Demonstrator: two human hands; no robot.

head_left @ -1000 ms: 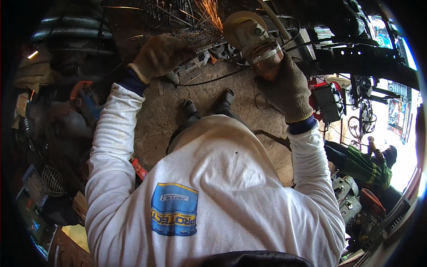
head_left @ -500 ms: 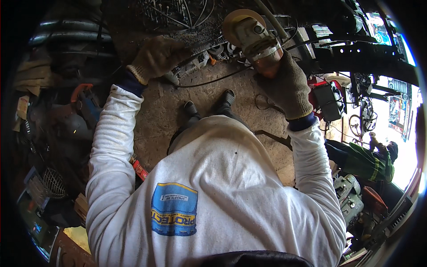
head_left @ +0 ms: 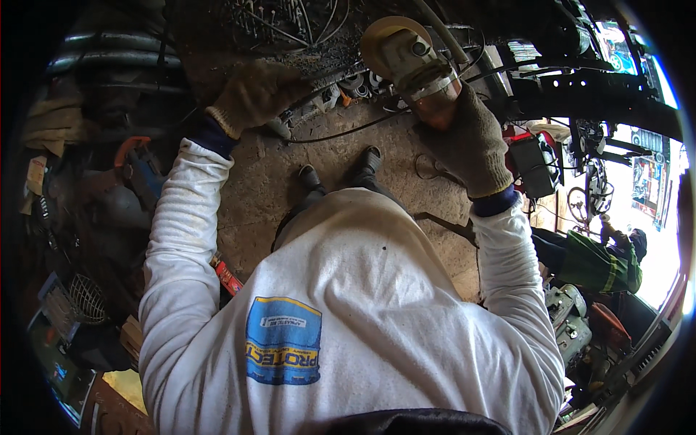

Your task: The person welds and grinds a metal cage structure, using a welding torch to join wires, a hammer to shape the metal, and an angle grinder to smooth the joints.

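Observation:
In my gloved right hand (head_left: 471,145), I grip an angle grinder (head_left: 419,69) by its body. Its pale round disc (head_left: 377,49) faces up and to the left, over the edge of a dark, cluttered bench (head_left: 210,36). My left hand (head_left: 254,98), also gloved, is closed around the near end of a dark, narrow metal bar (head_left: 330,78). The bar slants rightward from that hand toward the grinder. Whether the disc touches it I cannot tell. The left fingertips are partly lost in shadow.
A dark cable (head_left: 351,132) curves below the bar. Rods and wires (head_left: 286,25) lie on the bench. To the left is a blue-and-orange tool (head_left: 141,174). A person in a green jacket (head_left: 598,259) is at the right, near a grey metal machine (head_left: 569,319).
The grinder and my right hand have shifted very slightly, the disc a little to the left and down. My left hand stays where it was.

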